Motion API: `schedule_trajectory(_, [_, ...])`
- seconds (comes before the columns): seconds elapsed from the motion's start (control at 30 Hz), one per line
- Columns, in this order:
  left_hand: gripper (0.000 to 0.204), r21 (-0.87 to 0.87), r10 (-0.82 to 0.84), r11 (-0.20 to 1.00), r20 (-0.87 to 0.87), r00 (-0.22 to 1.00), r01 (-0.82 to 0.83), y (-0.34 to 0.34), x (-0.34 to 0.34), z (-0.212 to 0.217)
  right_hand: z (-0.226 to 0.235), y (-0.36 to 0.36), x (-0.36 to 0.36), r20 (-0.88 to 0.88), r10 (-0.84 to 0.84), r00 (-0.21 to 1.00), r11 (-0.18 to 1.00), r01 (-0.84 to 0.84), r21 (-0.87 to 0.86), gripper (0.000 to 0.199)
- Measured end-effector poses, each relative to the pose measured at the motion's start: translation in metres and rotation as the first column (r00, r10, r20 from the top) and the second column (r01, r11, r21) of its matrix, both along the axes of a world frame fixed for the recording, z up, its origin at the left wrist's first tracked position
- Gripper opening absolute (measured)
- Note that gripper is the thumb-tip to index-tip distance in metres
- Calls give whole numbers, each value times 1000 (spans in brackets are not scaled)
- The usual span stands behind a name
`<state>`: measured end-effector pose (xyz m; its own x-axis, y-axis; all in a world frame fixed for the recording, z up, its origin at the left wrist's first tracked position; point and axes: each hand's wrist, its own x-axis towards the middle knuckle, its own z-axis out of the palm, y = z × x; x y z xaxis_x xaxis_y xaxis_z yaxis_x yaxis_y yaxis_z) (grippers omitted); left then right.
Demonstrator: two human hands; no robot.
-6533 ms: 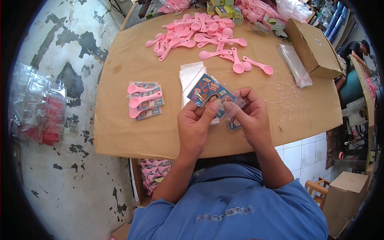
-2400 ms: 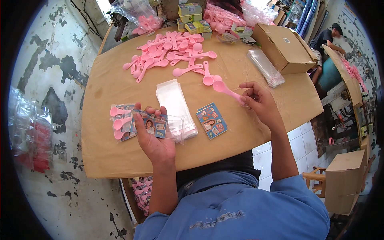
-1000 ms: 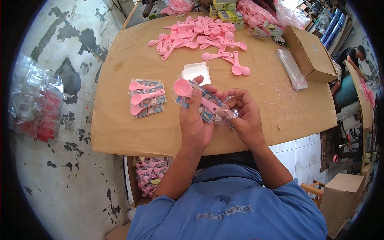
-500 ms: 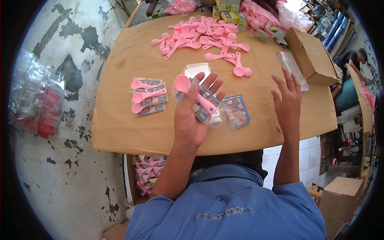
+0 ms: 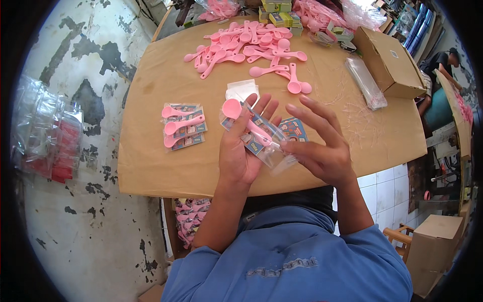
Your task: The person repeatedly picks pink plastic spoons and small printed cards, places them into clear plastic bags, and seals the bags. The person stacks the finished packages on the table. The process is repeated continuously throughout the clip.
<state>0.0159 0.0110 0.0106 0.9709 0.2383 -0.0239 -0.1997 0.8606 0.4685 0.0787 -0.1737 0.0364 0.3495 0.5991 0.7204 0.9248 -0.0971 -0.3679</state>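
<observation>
A clear plastic bag (image 5: 275,157) holding a pink measuring spoon (image 5: 232,108) and a blue printed card (image 5: 255,147) lies across my left hand (image 5: 235,160), whose thumb presses on it. My right hand (image 5: 326,153) has its thumb and forefinger at the bag's lower right end, by the spoon's handle; the other fingers are raised. Just behind this hand, blue printed cards (image 5: 297,129) lie on the table, partly hidden. To the left, three bagged pink spoons (image 5: 184,124) with cards lie overlapping. White sheets (image 5: 242,90) rest beyond my left fingertips.
Loose pink spoons (image 5: 246,38) are heaped at the table's far side. A bundle of clear bags (image 5: 366,83) lies beside a cardboard box (image 5: 390,63) at right. Bagged spoons (image 5: 190,216) fill a box below the front edge. Another person (image 5: 443,70) sits at far right.
My right hand has come in from the right and now touches the end of the bag. My left hand keeps holding the bagged spoon in nearly the same place.
</observation>
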Motion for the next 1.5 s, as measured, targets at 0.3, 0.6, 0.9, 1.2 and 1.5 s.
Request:
schedule_trajectory(0.3, [51,-64,-61,996,-20,998,59,9,-3,1,3,-2,14,-61,-38,997,993,44,105,30])
schedule_trajectory(0.6, [56,-97,-289,953,-12,957,286,-3,-7,-3,-1,24,19,-14,101,995,995,-101,-14,35])
schedule_trajectory(0.9, [55,376,-128,920,12,992,114,4,-13,11,-5,13,13,-698,173,694,973,-10,232,42])
schedule_trajectory(1.2, [43,636,37,771,-96,995,32,-11,-12,9,-16,8,4,-915,186,357,978,22,208,54])
schedule_trajectory(1.5, [55,807,138,588,-28,990,-59,-19,-21,10,2,26,12,4,-304,953,943,301,143,26])
